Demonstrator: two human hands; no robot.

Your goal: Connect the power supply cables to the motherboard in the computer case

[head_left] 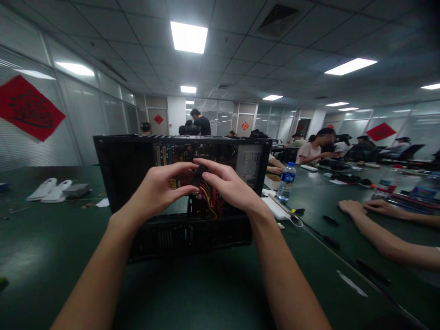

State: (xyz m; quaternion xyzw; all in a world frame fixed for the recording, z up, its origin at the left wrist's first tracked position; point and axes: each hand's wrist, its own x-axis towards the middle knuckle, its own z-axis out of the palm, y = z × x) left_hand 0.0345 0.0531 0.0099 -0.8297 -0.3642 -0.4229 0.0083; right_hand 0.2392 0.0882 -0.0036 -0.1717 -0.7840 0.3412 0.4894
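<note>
An open black computer case lies on its side on the dark green table, its inside facing me. My left hand and my right hand meet in front of it. Both pinch a small black connector on a bundle of red, yellow and black wires that runs down into the case. A grey power supply sits at the case's upper right. The fingers of both hands are closed on the connector.
A water bottle stands right of the case, beside a white flat box. Another person's forearms rest on the table at right, with dark tools nearby. White parts lie far left. Other people sit behind.
</note>
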